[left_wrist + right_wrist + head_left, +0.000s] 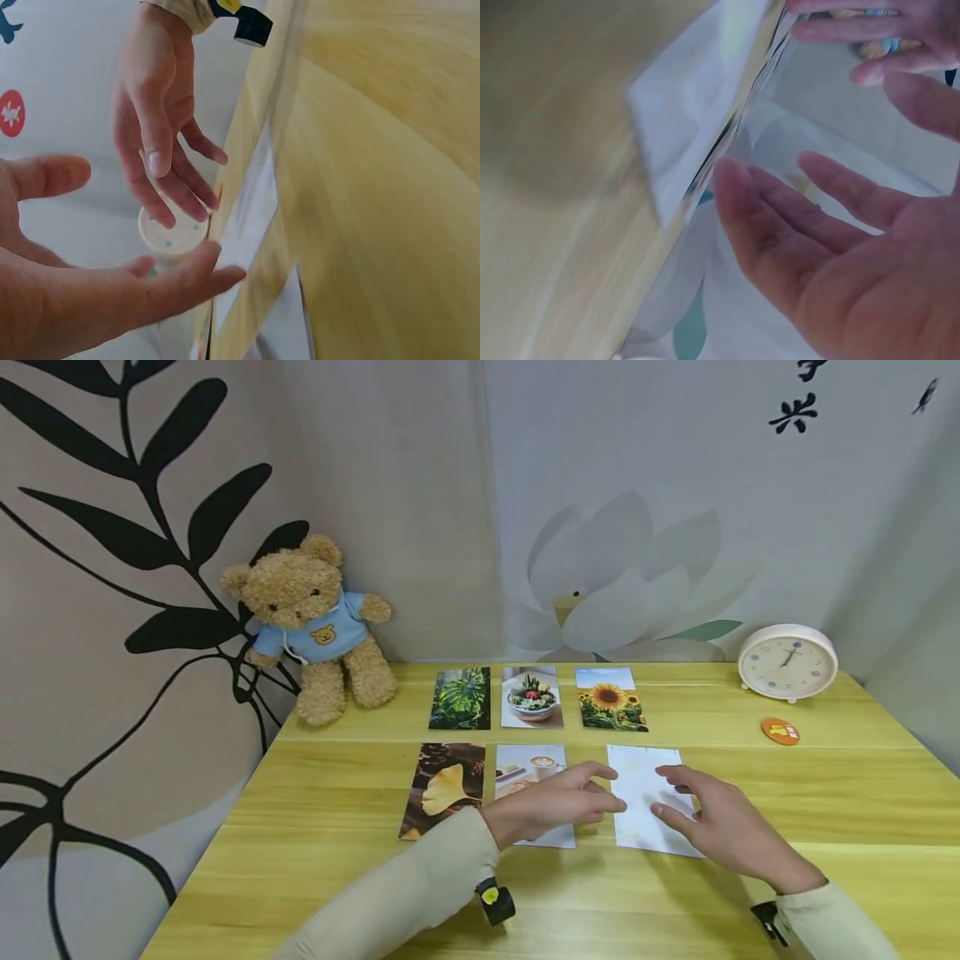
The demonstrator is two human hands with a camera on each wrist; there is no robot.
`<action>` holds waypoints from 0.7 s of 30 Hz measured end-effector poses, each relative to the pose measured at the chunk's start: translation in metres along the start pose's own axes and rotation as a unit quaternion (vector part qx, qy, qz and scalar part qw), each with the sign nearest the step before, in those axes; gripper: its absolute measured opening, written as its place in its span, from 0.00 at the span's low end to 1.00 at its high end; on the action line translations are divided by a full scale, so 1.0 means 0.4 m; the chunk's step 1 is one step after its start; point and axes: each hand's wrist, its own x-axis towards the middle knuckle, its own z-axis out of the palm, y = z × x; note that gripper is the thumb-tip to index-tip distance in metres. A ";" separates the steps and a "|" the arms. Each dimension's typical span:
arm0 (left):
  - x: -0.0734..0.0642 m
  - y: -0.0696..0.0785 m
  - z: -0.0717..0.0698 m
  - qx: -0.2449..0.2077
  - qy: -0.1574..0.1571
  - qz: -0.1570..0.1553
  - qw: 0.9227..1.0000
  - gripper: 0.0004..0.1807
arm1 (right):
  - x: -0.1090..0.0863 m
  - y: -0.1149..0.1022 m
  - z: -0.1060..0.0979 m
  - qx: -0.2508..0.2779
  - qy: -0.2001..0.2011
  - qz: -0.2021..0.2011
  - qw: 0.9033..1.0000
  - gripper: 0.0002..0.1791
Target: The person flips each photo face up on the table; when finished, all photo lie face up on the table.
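A pale, mostly white card lies at the right end of the front row of picture cards. My left hand reaches in from the left, its fingertips at the card's left edge and its forearm crossing the coffee-cup card. My right hand hovers at the card's right side, fingers spread and loosely bent. In the left wrist view both hands face each other above the card, with nothing held between the fingers. The ginkgo-leaf card lies left of the coffee-cup card, partly covered by the left sleeve.
Behind lies a row with a green-leaf card, a cactus-bowl card and a sunflower card. A teddy bear sits at the back left. A white clock and an orange round badge are at the right.
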 end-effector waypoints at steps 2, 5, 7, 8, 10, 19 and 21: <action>0.010 0.002 0.016 -0.014 0.018 -0.006 1.000 0.35 | -0.006 0.019 -0.005 -0.009 0.002 0.012 1.000 0.29; 0.022 0.006 0.040 -0.052 0.062 -0.018 0.997 0.35 | -0.010 0.040 -0.009 -0.016 -0.002 0.027 1.000 0.29; 0.030 0.009 0.055 -0.084 0.089 -0.021 0.992 0.35 | -0.010 0.051 -0.009 -0.025 -0.011 0.034 0.999 0.30; 0.034 0.011 0.063 -0.099 0.097 -0.020 0.990 0.35 | -0.010 0.055 -0.008 -0.030 -0.015 0.037 0.999 0.30; 0.041 0.014 0.074 -0.120 0.106 -0.020 0.987 0.36 | -0.011 0.062 -0.005 -0.039 -0.025 0.037 0.998 0.31; 0.053 0.015 0.091 -0.100 0.161 -0.032 0.981 0.35 | -0.007 0.055 0.013 -0.071 -0.033 0.030 0.996 0.35; 0.049 0.015 0.092 -0.066 0.176 -0.035 0.982 0.35 | -0.006 0.051 0.011 -0.075 -0.030 0.037 0.996 0.36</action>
